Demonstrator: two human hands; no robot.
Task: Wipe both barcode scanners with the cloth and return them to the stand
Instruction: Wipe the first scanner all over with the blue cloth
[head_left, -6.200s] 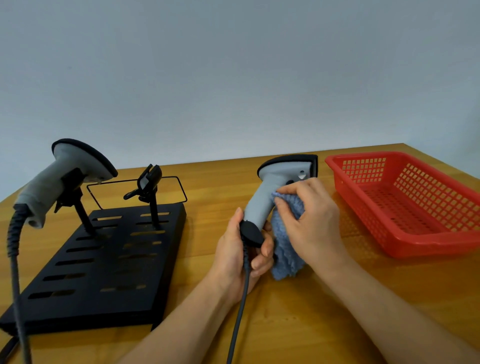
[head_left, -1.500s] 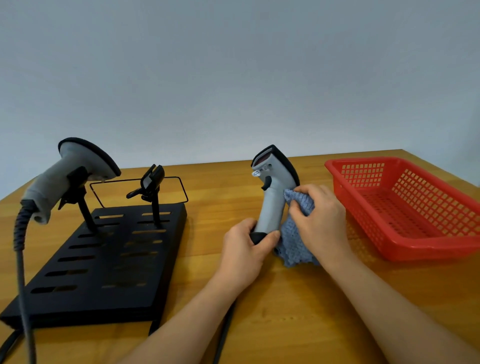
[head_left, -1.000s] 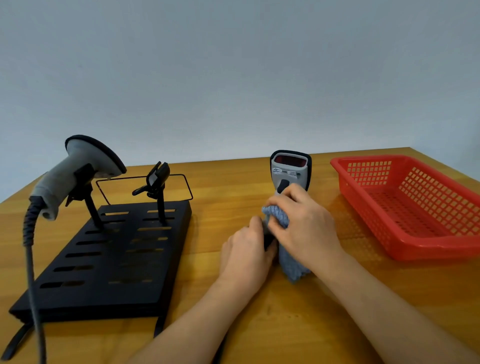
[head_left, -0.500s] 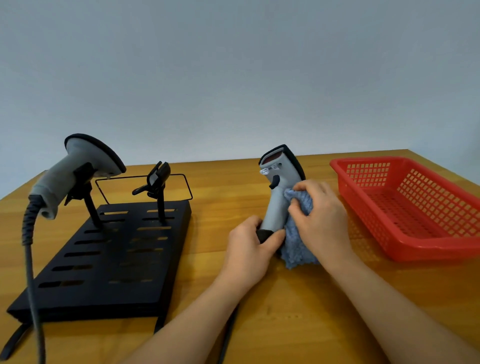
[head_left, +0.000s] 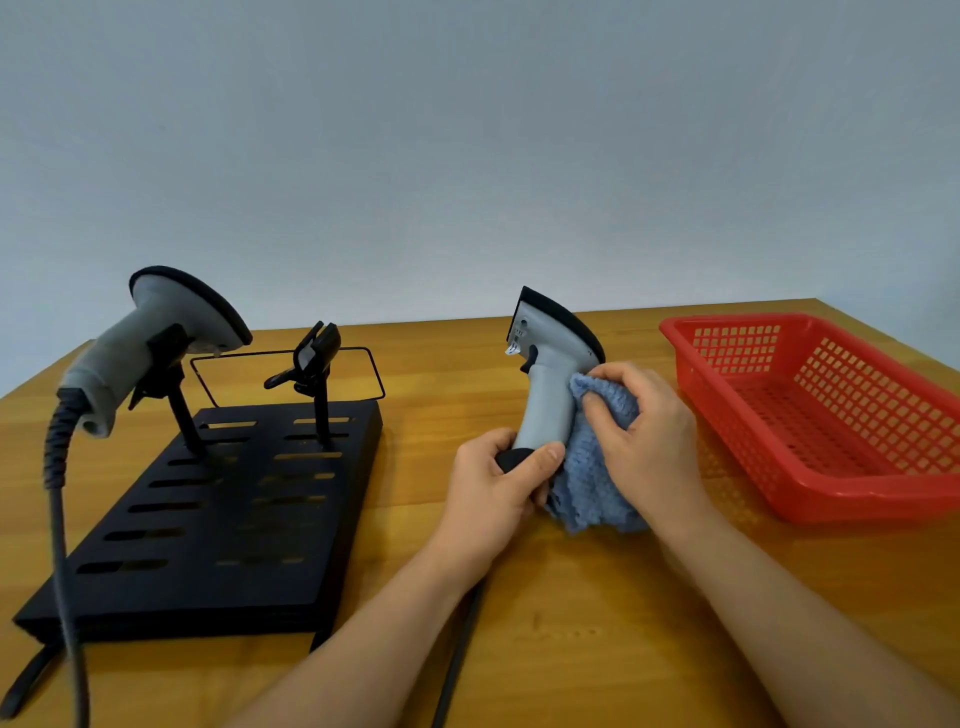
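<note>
Your left hand (head_left: 493, 483) grips the black butt of the scanner (head_left: 550, 374), thumb and fingers curled round the base of its handle, and holds it upright above the desk (head_left: 571, 623) with the head tipped up and to the left. Your right hand (head_left: 644, 436) pinches the blue cloth (head_left: 587, 488) against the right side of the grey handle, fingers curled into the fabric, while the rest of the cloth hangs down beside your left thumb. A dark cable (head_left: 457, 660) trails from under your left hand toward you. Out to the right, the red basket (head_left: 810, 493) sits on the desk near your right hand, and nothing shows inside its mesh. Over on the left, the black stand (head_left: 218, 519) carries the second scanner (head_left: 156, 338) on its left cradle, cord (head_left: 60, 519) drooping down; the right cradle (head_left: 314, 358) holds nothing.
</note>
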